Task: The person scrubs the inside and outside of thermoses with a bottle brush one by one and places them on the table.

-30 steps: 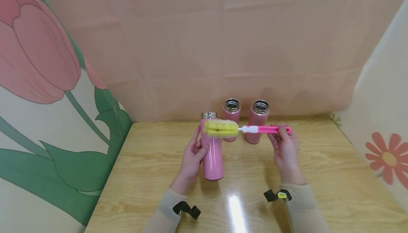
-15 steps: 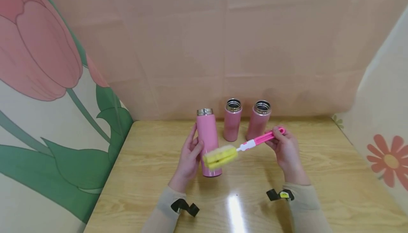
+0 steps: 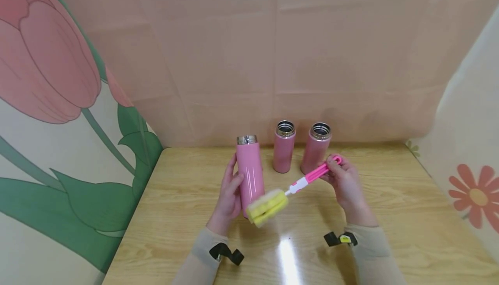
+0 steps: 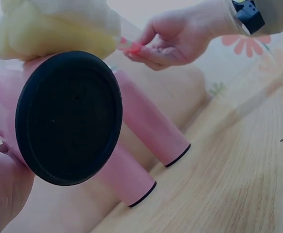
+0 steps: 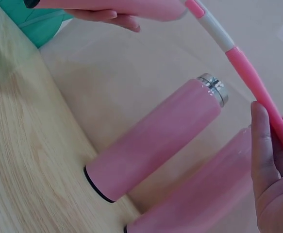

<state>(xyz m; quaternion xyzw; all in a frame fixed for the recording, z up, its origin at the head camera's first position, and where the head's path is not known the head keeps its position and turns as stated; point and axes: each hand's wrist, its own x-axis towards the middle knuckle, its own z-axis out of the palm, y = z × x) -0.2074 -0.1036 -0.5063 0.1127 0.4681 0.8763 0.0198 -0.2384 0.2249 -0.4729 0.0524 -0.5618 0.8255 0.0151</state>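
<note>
My left hand point(image 3: 228, 196) grips a pink thermos bottle point(image 3: 249, 163) with a steel neck, held off the table and slightly tilted. Its black base point(image 4: 71, 119) faces the left wrist camera. In my right hand point(image 3: 346, 185) is the pink handle point(image 3: 317, 172) of a bottle brush, pinched near its looped end. The brush's yellow-and-white sponge head point(image 3: 268, 207) hangs in front of the lower part of the held bottle; whether they touch I cannot tell. The right wrist view shows the handle point(image 5: 253, 77) slanting up from the fingers.
Two more pink bottles stand upright at the table's back, a left one point(image 3: 284, 148) and a right one point(image 3: 315, 148), both with open mouths. Behind them hangs a plain pinkish cloth point(image 3: 218, 81). The wooden table point(image 3: 167, 233) extends to both sides and the front.
The brush has swung from level to slanting, its sponge head dropping from the bottle's upper part to its lower end. The held bottle has shifted slightly left.
</note>
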